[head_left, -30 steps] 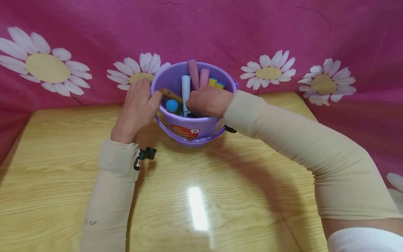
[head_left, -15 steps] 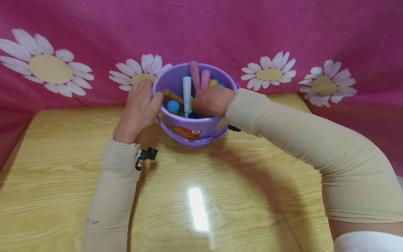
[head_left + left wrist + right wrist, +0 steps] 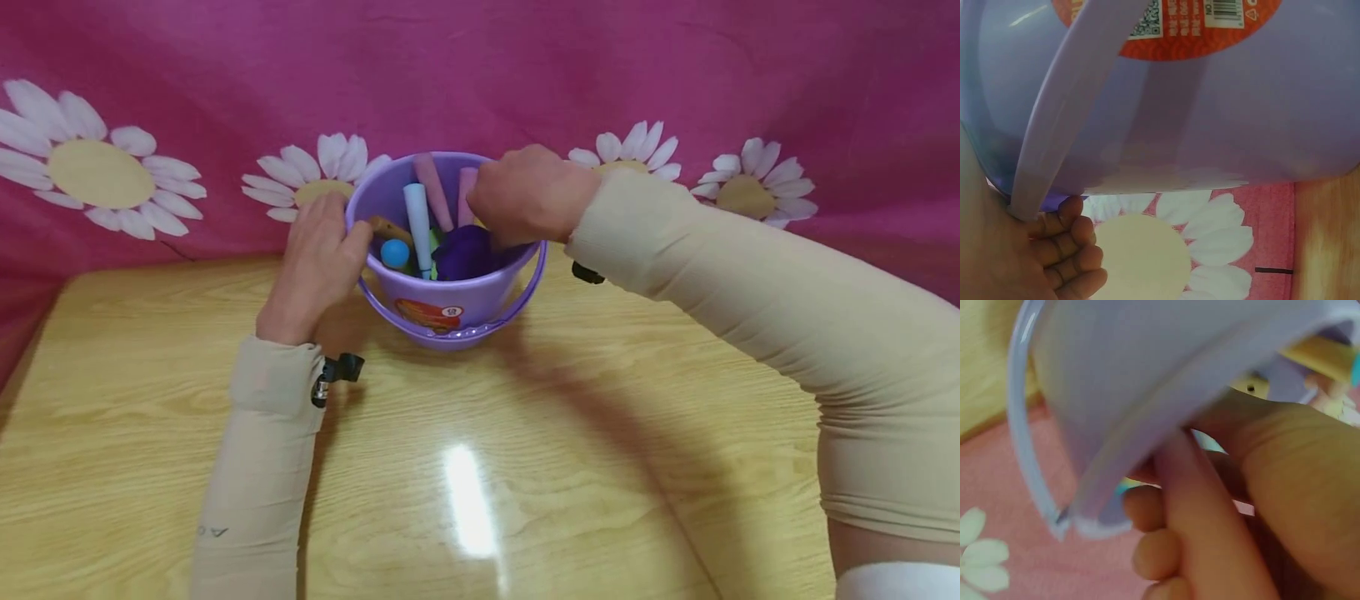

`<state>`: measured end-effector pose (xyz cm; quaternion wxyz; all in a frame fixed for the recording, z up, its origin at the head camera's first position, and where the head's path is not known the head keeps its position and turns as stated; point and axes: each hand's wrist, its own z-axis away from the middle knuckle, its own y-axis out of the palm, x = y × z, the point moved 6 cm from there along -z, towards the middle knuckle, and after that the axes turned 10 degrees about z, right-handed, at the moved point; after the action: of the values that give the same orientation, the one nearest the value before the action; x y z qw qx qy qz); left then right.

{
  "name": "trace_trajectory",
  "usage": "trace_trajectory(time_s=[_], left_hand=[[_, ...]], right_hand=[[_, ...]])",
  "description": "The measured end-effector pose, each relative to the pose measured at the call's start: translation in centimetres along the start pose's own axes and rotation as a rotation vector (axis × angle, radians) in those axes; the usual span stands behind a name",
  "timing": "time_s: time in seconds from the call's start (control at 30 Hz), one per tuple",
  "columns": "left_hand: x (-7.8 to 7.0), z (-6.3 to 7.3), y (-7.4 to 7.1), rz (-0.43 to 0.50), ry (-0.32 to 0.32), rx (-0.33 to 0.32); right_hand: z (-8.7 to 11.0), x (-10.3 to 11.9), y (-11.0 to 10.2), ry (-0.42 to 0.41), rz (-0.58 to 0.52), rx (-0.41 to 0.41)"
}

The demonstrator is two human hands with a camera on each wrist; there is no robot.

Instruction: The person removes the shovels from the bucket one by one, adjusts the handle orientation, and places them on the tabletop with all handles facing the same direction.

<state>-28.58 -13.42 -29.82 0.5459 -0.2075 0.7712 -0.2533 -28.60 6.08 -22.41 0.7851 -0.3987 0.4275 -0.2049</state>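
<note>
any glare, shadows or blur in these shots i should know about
Head view: a bright white glare streak on the wooden table, and a soft-edged shadow below the right sleeve; left wrist view: a darker band down the wall of the purple bucket; right wrist view: soft focus, with the right hand lacking crisp detail.

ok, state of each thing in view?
bucket: upright, uncovered
handle: down, near side
left hand: gripping bucket
right hand: at bucket's right side; grip unclear
pale blue stick: tilted, inside bucket
pink sticks: inside bucket
blue round piece: inside bucket
dark purple piece: inside bucket
brown piece: inside bucket
</note>
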Motion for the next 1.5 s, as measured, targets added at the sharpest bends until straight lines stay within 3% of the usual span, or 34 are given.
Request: trace_trajectory(time_s=[0.27,0.5,0.63,0.87,1.13,1.33,1.5], left_hand=[[0.5,0.0,-0.7,-0.006,0.003,-0.030],[0.7,-0.1,-0.9,-0.009,0.001,-0.036],[0.8,-0.1,-0.9,-0.010,-0.010,-0.030],[0.9,-0.1,-1.0,-0.013,-0.007,-0.034],[0.8,0.1,-1.1,-0.009,-0.009,-0.037],[0.7,0.2,-1.3,-0.007,-0.009,-0.043],[0.8,0.4,-1.5,-0.007,-0.019,-0.044]], right_hand=[[2.0,-4.4,-1.1,0.090,-0.070,-0.159],[3.6,-8.3,1.6,0.208,-0.185,-0.245],[4.2,-10.0,3.9,0.267,-0.225,-0.229],[4.7,-11.6,8.3,0.335,-0.280,-0.128],[5.6,-12.7,14.4,0.344,-0.386,-0.090],[6.0,-13.1,19.5,0.384,-0.362,-0.117],[5.8,-13.1,23.5,0.414,-0.369,-0.068]])
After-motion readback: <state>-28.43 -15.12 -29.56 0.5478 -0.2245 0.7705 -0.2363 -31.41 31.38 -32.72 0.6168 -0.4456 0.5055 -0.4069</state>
